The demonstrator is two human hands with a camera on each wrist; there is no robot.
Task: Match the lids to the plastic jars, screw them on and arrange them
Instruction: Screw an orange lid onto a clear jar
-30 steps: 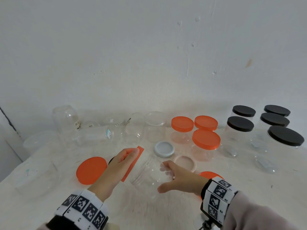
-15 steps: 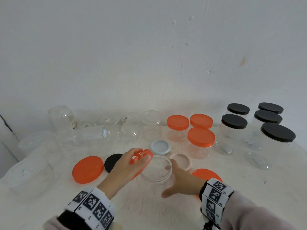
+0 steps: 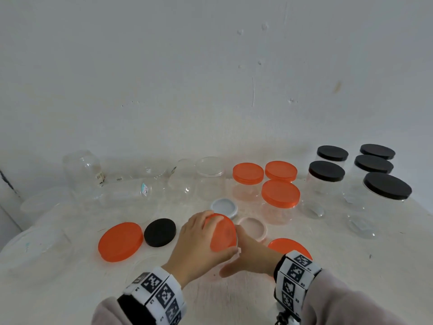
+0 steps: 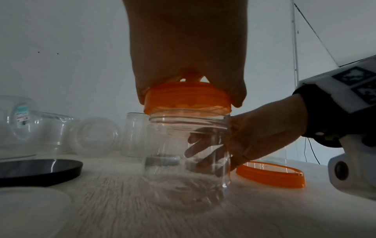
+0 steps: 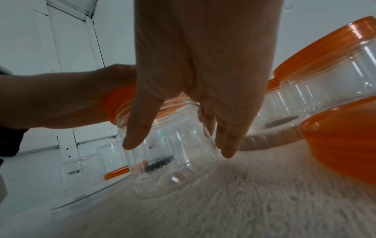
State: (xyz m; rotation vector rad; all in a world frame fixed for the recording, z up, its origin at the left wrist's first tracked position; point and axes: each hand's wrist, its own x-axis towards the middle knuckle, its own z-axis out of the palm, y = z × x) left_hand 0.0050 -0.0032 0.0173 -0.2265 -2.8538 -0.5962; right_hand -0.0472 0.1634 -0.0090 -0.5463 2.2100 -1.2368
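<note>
My left hand (image 3: 201,245) grips an orange lid (image 3: 222,233) from above and holds it on the mouth of a clear plastic jar (image 4: 187,154) that stands upright on the table. In the left wrist view the orange lid (image 4: 188,98) sits slightly askew over the jar's threads. My right hand (image 3: 248,254) holds the jar's side, thumb on the near wall and fingers round the far wall; the right wrist view shows the jar (image 5: 173,161) between thumb and fingers (image 5: 225,138).
Loose lids lie around: a large orange one (image 3: 120,241), a black one (image 3: 160,232), a white one (image 3: 224,207), a pink one (image 3: 253,228), another orange one (image 3: 288,248). Orange-capped jars (image 3: 280,198) and black-capped jars (image 3: 326,174) stand behind right; empty clear jars (image 3: 82,170) at back left.
The jar went from tilted to upright under my right hand. My left hand carried the orange lid rightward and lowered it onto the jar's mouth.
</note>
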